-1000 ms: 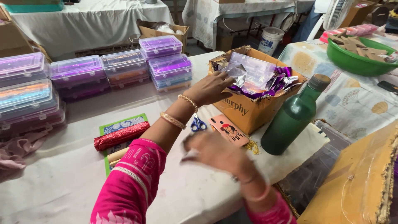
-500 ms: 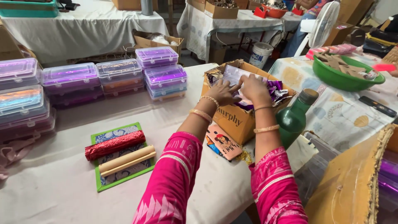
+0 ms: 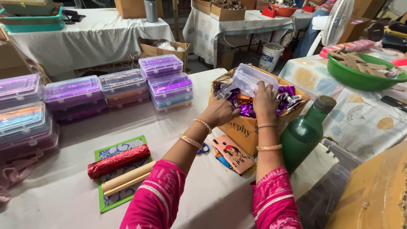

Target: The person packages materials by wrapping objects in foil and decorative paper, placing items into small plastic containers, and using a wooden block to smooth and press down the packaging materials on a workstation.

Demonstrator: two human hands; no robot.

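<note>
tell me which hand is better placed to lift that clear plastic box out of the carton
Right, probably. The right hand already lies against the clear plastic box inside the cardboard carton, while the left hand sits lower at the carton's near edge.

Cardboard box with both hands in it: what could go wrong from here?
1. The green bottle stands right beside the right hand's forearm; an elbow swing might tip it.
2. The clear plastic case sits tilted on loose purple foil wrappers in the cardboard box; it could slide as the left hand digs in.
3. The phone lies near the table edge and might get knocked off.
</note>
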